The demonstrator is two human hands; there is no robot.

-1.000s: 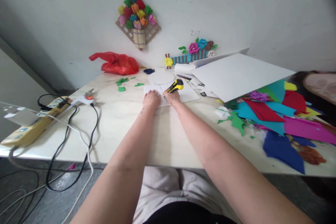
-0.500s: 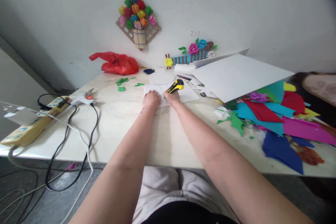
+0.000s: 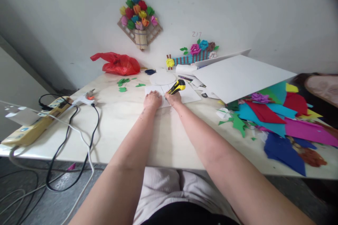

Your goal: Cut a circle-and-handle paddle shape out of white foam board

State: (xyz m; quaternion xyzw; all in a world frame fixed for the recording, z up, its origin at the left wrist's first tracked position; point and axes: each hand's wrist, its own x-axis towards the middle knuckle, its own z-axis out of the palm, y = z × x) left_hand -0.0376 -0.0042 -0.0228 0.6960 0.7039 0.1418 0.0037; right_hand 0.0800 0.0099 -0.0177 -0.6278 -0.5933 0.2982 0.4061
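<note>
Where the head view looks down on the desk (image 3: 121, 126), a white sheet (image 3: 189, 93) lies flat midway along it, nearer the far edge than the near one. The left hand (image 3: 152, 99) is spread over the sheet's left part, fingers pointing to the far edge; the right hand (image 3: 173, 97) grips a yellow-and-black cutter (image 3: 177, 86), its tip down by the sheet. A dark line runs down the sheet between the hands; whether it is drawn or cut I cannot tell, and no piece appears parted from it, so the work looks only partway along. Just beyond lies a white disc (image 3: 162, 78), seemingly already shaped. Green pieces (image 3: 123, 82) and a red bag (image 3: 120, 64) sit toward the far left corner, a power strip (image 3: 29, 126) by the left edge. Toward the right, a large white board (image 3: 244, 74) slants over coloured sheets (image 3: 265, 112); its lower corner, near the white sheet, probably crowds that side most.
</note>
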